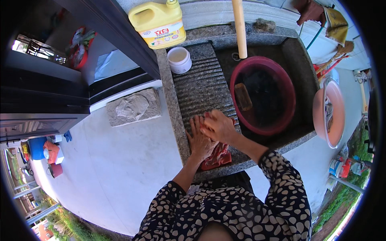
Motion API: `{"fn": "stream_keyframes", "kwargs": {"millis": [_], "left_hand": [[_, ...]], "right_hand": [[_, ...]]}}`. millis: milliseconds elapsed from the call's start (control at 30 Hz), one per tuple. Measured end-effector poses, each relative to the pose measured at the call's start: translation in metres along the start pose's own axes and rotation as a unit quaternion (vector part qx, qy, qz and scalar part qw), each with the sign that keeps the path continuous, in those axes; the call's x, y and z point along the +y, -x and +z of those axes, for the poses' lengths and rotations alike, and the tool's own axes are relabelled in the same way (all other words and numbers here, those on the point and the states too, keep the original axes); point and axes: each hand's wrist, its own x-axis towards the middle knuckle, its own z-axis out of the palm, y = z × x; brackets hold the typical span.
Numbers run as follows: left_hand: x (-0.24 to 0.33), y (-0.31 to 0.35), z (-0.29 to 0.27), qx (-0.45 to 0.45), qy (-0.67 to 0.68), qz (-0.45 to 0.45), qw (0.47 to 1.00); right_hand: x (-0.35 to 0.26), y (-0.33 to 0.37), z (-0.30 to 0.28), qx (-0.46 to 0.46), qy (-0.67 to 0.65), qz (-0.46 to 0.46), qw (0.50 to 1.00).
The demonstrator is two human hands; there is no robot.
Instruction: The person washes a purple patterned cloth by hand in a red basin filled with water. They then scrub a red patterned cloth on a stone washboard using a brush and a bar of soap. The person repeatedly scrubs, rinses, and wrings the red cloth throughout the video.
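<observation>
A wet red cloth [218,158] lies on the ribbed stone washboard [200,86], its near end bunched at the front edge. My left hand [200,141] lies flat on the cloth with fingers spread, pressing it to the ridges. Close by on the right, my right hand [220,127] is closed in a fist around a fold of the same cloth; the fingers hide most of what they grip. Right of the board, a dark pink tub [290,84] of dark water sits in the stone basin. A brown block-shaped brush or soap [243,97] is inside it.
A yellow detergent jug [161,34] and a white round container [179,60] stand at the far left. A wooden pole [240,30] reaches into the basin [295,52]. A pale pink basin [339,108] holding cloth is at the right. A stone slab [150,114] lies on the floor.
</observation>
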Motion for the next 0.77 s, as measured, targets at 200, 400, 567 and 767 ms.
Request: {"fn": "stream_keyframes", "kwargs": {"millis": [200, 400, 567, 767], "left_hand": [[0.010, 0.001, 0.005, 0.003, 0.039, 0.004, 0.999], [0.010, -0.002, 0.007, 0.007, 0.022, 0.003, 1.000], [0.006, -0.006, -0.007, -0.085, -0.006, -0.040, 0.996], [0.005, -0.005, 0.011, 0.001, 0.020, -0.021, 1.000]], "right_hand": [[0.041, -0.018, 0.040, 0.038, 0.104, 0.036, 0.993], [0.071, -0.086, 0.060, 0.163, 0.195, 0.141, 0.957], [0.026, -0.015, 0.022, -0.012, 0.022, 0.020, 0.999], [0.064, -0.018, 0.050, 0.074, 0.069, 0.016, 0.995]]}}
